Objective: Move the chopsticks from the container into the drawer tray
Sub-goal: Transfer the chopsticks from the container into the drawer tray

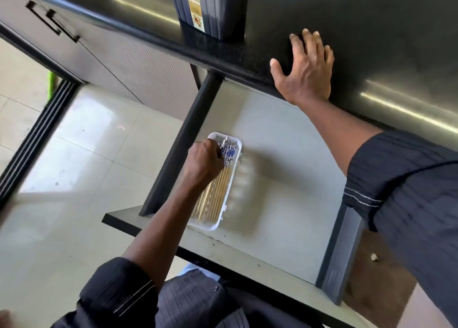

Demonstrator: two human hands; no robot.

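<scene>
A dark, glossy countertop (371, 42) fills the upper part of the view, and below its front edge an open drawer (272, 154) with a pale grey floor and dark side walls is pulled out over a light tiled floor (74, 166). At the back of the counter stands a dark ribbed container (218, 10) with a patterned label strip, cropped by the top edge so that what it holds cannot be made out. The person's right arm, in a dark pinstriped sleeve (401, 179) pushed up to the elbow, reaches up and forward; the right hand (306, 72) lies flat on the counter near its edge, palm down, fingers spread, holding nothing. The left arm stretches down from the lower left into the drawer. A narrow white tray (231, 179) sits on the drawer floor close to the left wall, and a bundle of pale wooden chopsticks (218, 194) with blue-and-white patterned ends lies lengthwise in it. The left hand (204, 164) is curled over the patterned ends, fingers bent down onto the chopsticks; whether it is clasping them or only pressing on them cannot be told.
</scene>
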